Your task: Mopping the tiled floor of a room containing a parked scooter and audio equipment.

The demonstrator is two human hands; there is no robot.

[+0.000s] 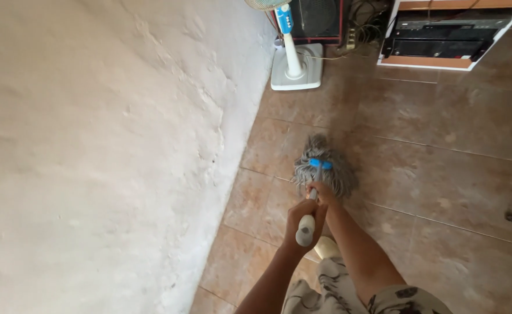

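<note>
Nearest the camera: patterned shorts (349, 293), beige w/ dark print, at the bottom edge, and a pale foot or shoe (327, 246) just past them, partly hidden by the arms.

Both forearms reach fwd from the bottom centre. Left hand (302, 218) is wrapped round the top end of the mop handle (306, 228), fingers closed on it; the handle's grey-white butt end pokes out toward the camera. Right hand (324, 193) sits lower down the same handle, just beyond the left, also closed round it. The two hands are close together, nearly touching.

The handle runs steeply down and away from the hands, seen almost end-on, so v. little of its length shows. At its foot is a blue clamp (320, 164), and under that the mop head (324, 167), a grey stringy bundle spread on the floor, approx. centre frame, near the wall but not touching it.

Floor (442, 174) is brown tile w/ pale grout lines, mottled. Wall (104, 157) fills the whole left side: rough, off-white plaster w/ bumps and cracks.

Further back: a white pedestal fan (295, 61) w/ square base stands by the wall, blue panel on its pole. Behind it a dark speaker box (318, 20) w/ cables. Top right, a white shelf unit (450, 40) holds black electronic boxes. A dark metal piece shows at the right edge; can't tell what it is.
</note>
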